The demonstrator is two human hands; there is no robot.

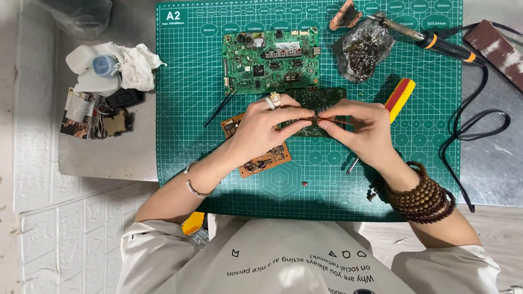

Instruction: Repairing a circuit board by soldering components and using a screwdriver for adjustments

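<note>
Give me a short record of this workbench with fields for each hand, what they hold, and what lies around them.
left hand: left hand, ring on one finger, pinching a thin reddish strip
right hand: right hand pinching the same strip
under hands: dark green circuit board
surface: green gridded cutting mat
behind: large green circuit board
near left wrist: orange-brown circuit board
far right: black-and-orange soldering iron

boards (271,60) crowd mat centre, bare mat (181,130) left
</note>
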